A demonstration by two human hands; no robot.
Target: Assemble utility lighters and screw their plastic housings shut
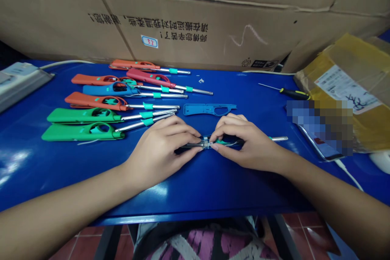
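Note:
Between my two hands lies an opened gas lighter point(206, 143), its clear inner part and thin wires showing and its metal tube sticking out past my right hand. My left hand point(166, 146) is closed, thumb and fingers pinching the lighter's left part. With thumb and forefinger, my right hand point(243, 140) pinches near the clear part at the middle; most of the lighter's body is hidden under the hands. Just beyond them rests a loose blue half-shell point(210, 109) of a lighter handle.
Several long lighters, among them a green one point(79, 132) and a red one point(149, 77), lie at the left. Tiny screws point(201, 80) sit behind. At right are a screwdriver point(292, 94), a phone point(319, 146) and a taped carton point(341, 85). A big cardboard box point(152, 16) walls off the back.

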